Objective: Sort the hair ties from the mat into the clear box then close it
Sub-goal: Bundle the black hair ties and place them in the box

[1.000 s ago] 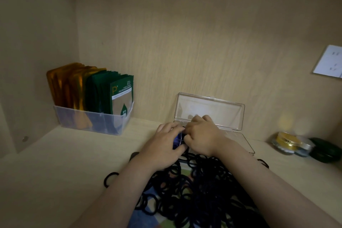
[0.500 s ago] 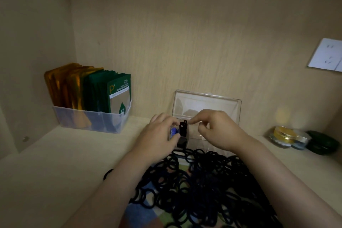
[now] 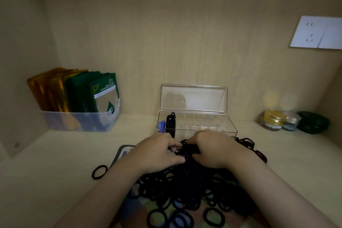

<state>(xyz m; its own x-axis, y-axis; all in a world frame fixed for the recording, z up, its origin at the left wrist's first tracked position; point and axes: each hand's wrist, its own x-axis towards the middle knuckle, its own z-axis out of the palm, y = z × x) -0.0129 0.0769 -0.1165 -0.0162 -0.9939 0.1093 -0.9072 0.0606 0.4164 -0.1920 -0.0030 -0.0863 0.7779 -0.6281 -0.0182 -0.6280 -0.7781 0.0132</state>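
Half a second earlier both hands had been up at the clear box (image 3: 229, 122), setting a black bundle (image 3: 170, 122) upright into its left end beside the blue ties (image 3: 162, 125). By this moment they had dropped back to the heap of hair ties (image 3: 185, 189) on the mat (image 3: 123, 152), at 6 o'clock from the box. That bundle looked delivered and a fresh pick was starting. The sorting was far from done: most compartments stood bare and the lid (image 3: 194, 98) was still raised.

The left hand (image 3: 157, 153) lay palm-down on the heap's 11 o'clock edge, fingertips bent toward the middle; whether they pinched a tie could not be told. The right hand (image 3: 212, 149), at 1 o'clock, had its fingers curled round a dark clump of ties. One stray tie (image 3: 100, 172) lay off the mat at 9 o'clock
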